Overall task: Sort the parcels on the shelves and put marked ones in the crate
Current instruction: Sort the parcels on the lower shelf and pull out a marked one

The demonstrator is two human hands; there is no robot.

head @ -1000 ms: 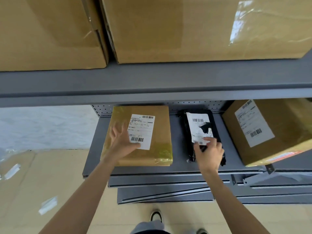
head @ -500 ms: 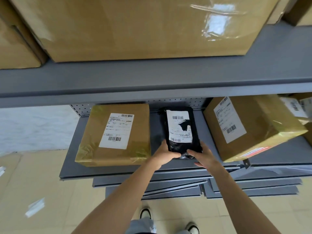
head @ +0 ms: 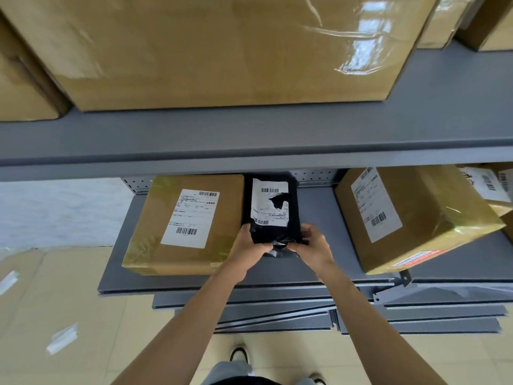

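A black plastic mailer (head: 271,209) with a torn white barcode label is held up over the lower grey shelf (head: 319,262). My left hand (head: 247,247) grips its lower left corner and my right hand (head: 312,245) grips its lower right corner. To its left a flat brown parcel (head: 169,232) with a white label lies on the shelf. To its right a bigger brown box (head: 433,215) with a label rests tilted. No crate is in view.
The upper grey shelf (head: 249,140) carries large taped cardboard boxes (head: 216,48) overhead. More labelled parcels (head: 491,187) sit at the far right. Loose grey shelf panels (head: 305,315) lie stacked below on the tiled floor, close to my shoes.
My left hand left the flat brown parcel and joined the right on the black mailer. Both hands have lifted the mailer's near end; the view shifted right.
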